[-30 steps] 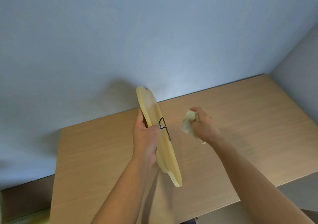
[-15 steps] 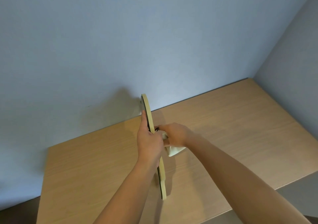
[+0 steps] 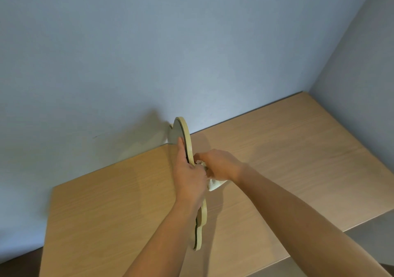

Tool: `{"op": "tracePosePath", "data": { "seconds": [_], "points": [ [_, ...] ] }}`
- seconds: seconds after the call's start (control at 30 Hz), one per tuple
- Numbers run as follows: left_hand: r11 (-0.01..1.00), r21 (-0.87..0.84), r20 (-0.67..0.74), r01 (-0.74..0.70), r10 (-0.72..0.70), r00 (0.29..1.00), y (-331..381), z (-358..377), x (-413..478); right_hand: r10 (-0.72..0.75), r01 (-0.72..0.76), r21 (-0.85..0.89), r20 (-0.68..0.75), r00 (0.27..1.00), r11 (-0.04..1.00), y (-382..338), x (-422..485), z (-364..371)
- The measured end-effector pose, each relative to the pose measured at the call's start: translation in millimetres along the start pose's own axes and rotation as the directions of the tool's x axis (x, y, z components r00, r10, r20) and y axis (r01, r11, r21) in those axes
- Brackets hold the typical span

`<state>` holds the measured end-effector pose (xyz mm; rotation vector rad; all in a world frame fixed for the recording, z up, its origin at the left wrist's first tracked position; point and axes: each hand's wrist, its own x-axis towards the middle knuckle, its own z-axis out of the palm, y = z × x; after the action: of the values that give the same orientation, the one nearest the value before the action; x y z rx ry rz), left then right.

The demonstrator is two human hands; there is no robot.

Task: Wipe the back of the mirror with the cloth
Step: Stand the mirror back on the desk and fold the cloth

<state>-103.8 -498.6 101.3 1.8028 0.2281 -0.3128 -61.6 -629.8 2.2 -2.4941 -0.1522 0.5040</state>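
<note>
A flat mirror (image 3: 186,135) with a pale wooden frame is held nearly edge-on above the wooden table (image 3: 106,202). Its glass side faces left and its wooden back faces right. My left hand (image 3: 188,178) grips the mirror around its middle, thumb on the glass side. My right hand (image 3: 219,165) holds a small pale cloth (image 3: 214,185) pressed against the back of the mirror, right beside my left hand. Most of the back face is hidden from this angle.
The table stands in a corner, with a blue-grey wall (image 3: 191,53) behind it and another wall (image 3: 366,63) on the right. The table's near edge runs along the bottom right, with floor below.
My right hand has brought the cloth from the right onto the back of the mirror. The mirror has turned from showing its back to nearly edge-on.
</note>
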Motion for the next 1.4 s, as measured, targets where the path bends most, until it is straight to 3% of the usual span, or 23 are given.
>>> {"op": "tracePosePath", "data": {
  "seconds": [0.27, 0.57, 0.63, 0.73, 0.83, 0.93, 1.07, 1.17, 1.23, 1.4],
  "points": [
    [0.992, 0.117, -0.053, -0.043, 0.049, 0.997, -1.2, 16.5, 8.2, 0.061, -0.061, 0.027, 0.008, 0.998, 0.998, -2.7, 9.3, 3.3],
    [0.990, 0.139, -0.054, -0.033, 0.041, 0.998, -2.0, 21.6, 11.0, 0.063, -0.061, -0.026, 0.056, 0.996, 0.998, -3.1, 10.1, -2.2],
    [0.991, 0.133, -0.039, -0.023, 0.029, 0.999, -0.6, 20.1, 9.9, 0.068, -0.069, 0.026, 0.047, 0.997, 0.997, -1.4, 3.7, -4.0],
    [0.996, 0.094, 0.049, -0.003, -0.002, 0.999, 2.6, 10.5, 7.5, 0.123, -0.109, 0.242, -0.045, 0.991, 0.964, 3.9, -19.7, -18.6],
    [0.990, 0.140, 0.080, -0.027, 0.016, 0.997, 9.2, -4.0, 3.3, 0.299, -0.160, 0.537, -0.182, 0.937, 0.828, 0.8, -52.7, -48.8],
    [0.995, 0.067, 0.061, -0.070, 0.066, 0.996, 26.1, -10.9, -9.6, 0.424, -0.083, 0.839, -0.184, 0.887, 0.538, -14.7, -82.3, -79.6],
    [0.990, -0.131, 0.131, -0.051, 0.069, 0.989, 44.0, -8.8, -21.3, 0.411, 0.056, 0.983, -0.125, 0.903, 0.177, -46.2, -109.8, -102.4],
    [0.993, -0.073, 0.109, -0.092, 0.100, 0.989, 57.9, -7.6, -24.8, 0.401, 0.133, 0.990, -0.138, 0.906, 0.041, -71.5, -118.3, -103.0],
    [0.987, -0.154, 0.155, -0.046, 0.070, 0.985, 63.9, -9.0, -25.9, 0.392, 0.177, 0.984, -0.154, 0.907, -0.023, -87.0, -119.3, -99.2],
    [0.975, -0.210, 0.114, -0.073, 0.099, 0.989, 68.7, -31.0, -25.0, 0.420, 0.228, 0.973, -0.191, 0.887, -0.037, -114.2, -109.5, -90.6]
  ]
}}
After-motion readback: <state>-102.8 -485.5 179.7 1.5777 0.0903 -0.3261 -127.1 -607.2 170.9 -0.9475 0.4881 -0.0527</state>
